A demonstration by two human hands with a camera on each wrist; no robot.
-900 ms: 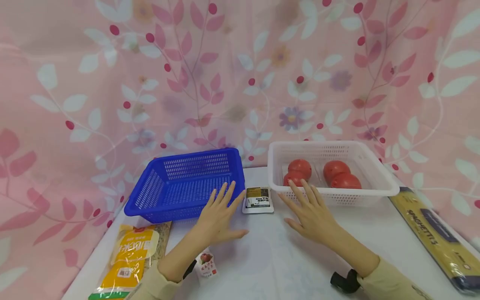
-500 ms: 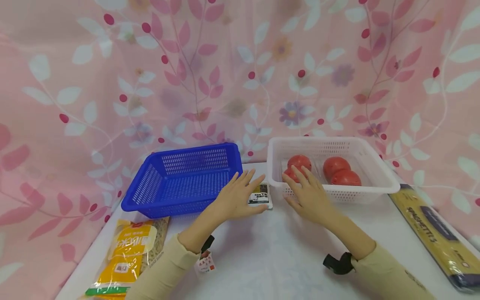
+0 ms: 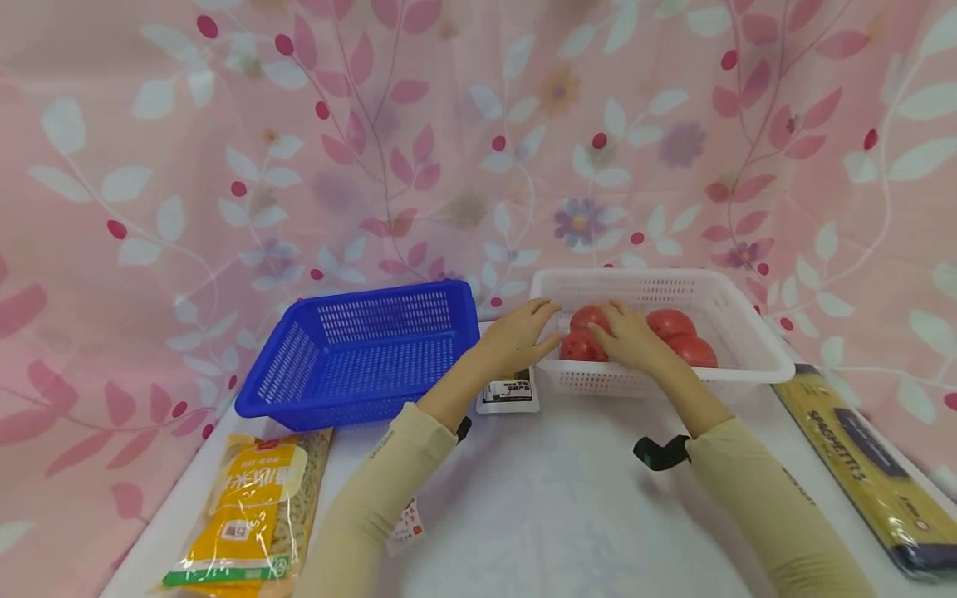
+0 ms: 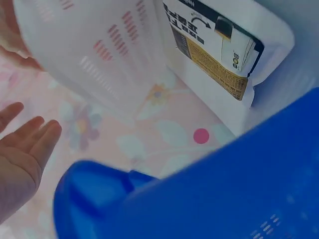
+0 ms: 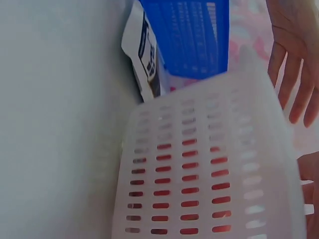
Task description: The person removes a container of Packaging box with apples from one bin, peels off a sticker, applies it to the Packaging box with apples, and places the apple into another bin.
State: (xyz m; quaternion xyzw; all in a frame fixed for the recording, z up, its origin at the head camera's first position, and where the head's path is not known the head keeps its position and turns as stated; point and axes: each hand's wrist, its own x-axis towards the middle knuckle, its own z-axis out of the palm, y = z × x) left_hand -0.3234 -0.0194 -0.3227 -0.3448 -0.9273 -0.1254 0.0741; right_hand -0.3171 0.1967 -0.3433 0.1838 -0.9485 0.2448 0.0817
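In the head view my left hand [image 3: 516,339] reaches to the near left corner of a white basket [image 3: 748,365], its fingers extended beside the left pair of red, tomato-like fruits [image 3: 585,345]. My right hand [image 3: 635,340] hangs over the same basket, fingers loosely bent at the right side of that pair. A second red pair [image 3: 682,336] lies farther right inside. The left wrist view shows my left hand [image 4: 22,164] with fingers apart and nothing in them. Only part of my right hand [image 5: 310,186] shows at the right wrist view's edge, past the basket wall.
A blue basket [image 3: 389,365] stands left of the white one. Between them lies a white-and-black packet [image 3: 510,394]. A yellow bag [image 3: 250,507] and a small printed card [image 3: 406,525] are at front left; a spaghetti pack [image 3: 860,469] lies along the right.
My left hand has moved right and forward, from the blue basket's front to the white basket's corner. My right hand has gone forward over the white basket's rim to the left red pair.
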